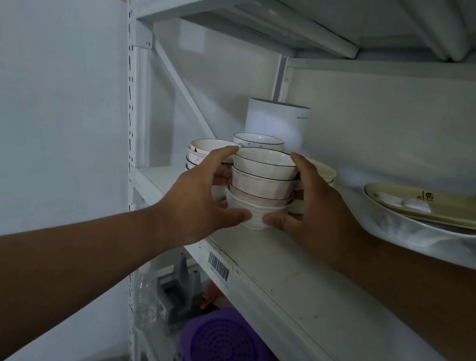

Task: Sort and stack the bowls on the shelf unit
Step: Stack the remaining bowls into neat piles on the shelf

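Observation:
A stack of several small white bowls (261, 184) stands near the front of the white shelf (293, 277). My left hand (199, 196) grips the stack's left side, thumb at the bottom bowl. My right hand (311, 205) grips the right side, thumb low and fingers up at the top rim. Behind on the left sits a short stack of patterned bowls (204, 151). A dark-rimmed bowl (258, 141) stands behind the held stack. A cream bowl (325, 171) is partly hidden behind my right hand.
A white cylindrical container (276, 122) stands at the back of the shelf. A cream platter (443, 207) lies on a large white dish (416, 234) at the right. The shelf below holds a purple strainer (223, 354), a grey holder (177, 293) and a clear bottle (146, 297).

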